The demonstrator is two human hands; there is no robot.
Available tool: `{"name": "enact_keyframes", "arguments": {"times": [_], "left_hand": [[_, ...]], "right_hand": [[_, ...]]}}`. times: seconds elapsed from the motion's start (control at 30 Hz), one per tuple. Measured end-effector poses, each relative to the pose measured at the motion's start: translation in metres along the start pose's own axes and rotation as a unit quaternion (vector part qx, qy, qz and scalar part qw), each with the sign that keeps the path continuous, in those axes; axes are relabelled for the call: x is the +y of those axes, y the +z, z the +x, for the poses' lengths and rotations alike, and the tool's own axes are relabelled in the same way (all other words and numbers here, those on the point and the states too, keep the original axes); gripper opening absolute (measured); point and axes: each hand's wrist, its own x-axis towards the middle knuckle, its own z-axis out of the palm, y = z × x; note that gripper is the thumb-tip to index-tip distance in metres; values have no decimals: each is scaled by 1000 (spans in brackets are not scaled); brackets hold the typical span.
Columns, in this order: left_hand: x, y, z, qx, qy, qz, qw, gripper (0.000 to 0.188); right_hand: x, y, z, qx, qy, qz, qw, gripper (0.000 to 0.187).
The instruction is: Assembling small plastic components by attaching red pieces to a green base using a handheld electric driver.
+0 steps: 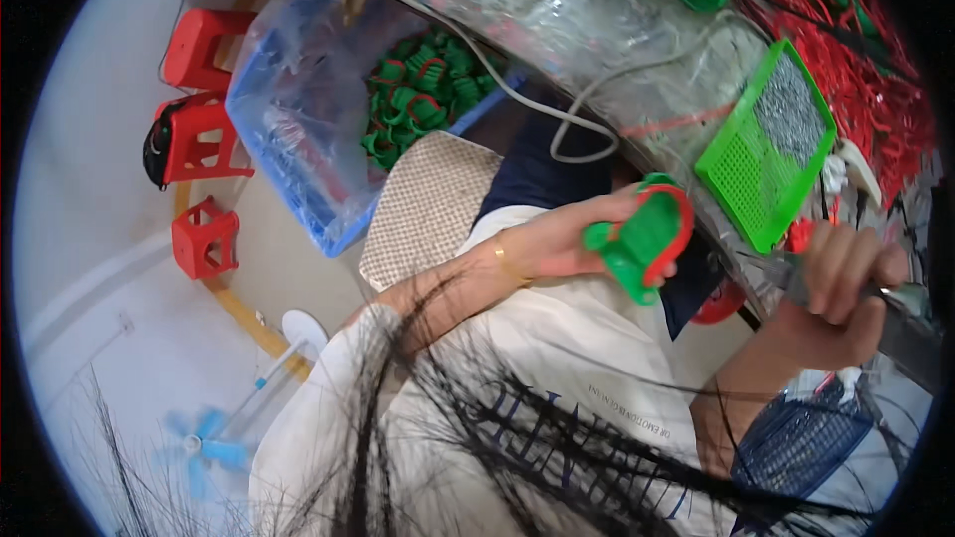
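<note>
Head view: left hand (579, 242) grips a red-rimmed green plastic part (649, 231) over the lap (545, 167), probably light, semi-stiff, best held by its edges; right hand (844, 283) clenches a grey tool (793, 281).

We see a green piece (649, 229) with an orange-red rim, and a silver-grey tool (911, 336). At the near edge of the table (557, 25), we find a lime-green tray (736, 179) with silver-grey bits (789, 111); farther from that edge, red strips (890, 119). Our blue bin (284, 154) has green pieces (423, 111) with orange-red bands. Our shirt (587, 348) is cream-white with navy print, our trousers (547, 167) navy. The cloth (423, 204) is checked brown and off-white.
</note>
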Motion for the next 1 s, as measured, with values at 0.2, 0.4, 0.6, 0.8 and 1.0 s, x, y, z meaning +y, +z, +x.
{"name": "enact_keyframes", "arguments": {"times": [0.2, 0.4, 0.6, 0.8, 1.0], "left_hand": [[59, -96, -116, 134, 167, 7, 977, 70], [121, -133, -163, 574, 162, 277, 754, 70], [129, 21, -110, 216, 36, 681, 699, 51], [209, 56, -5, 287, 491, 754, 328, 50], [298, 49, 50, 284, 505, 811, 88, 37]], "right_hand": [[-30, -40, 17, 204, 19, -101, 973, 29], [-36, -51, 24, 243, 36, -185, 952, 30], [-42, -53, 19, 257, 16, -378, 889, 55], [-37, -56, 21, 280, -23, -399, 873, 55], [-49, -59, 5, 332, -46, -478, 812, 46]]}}
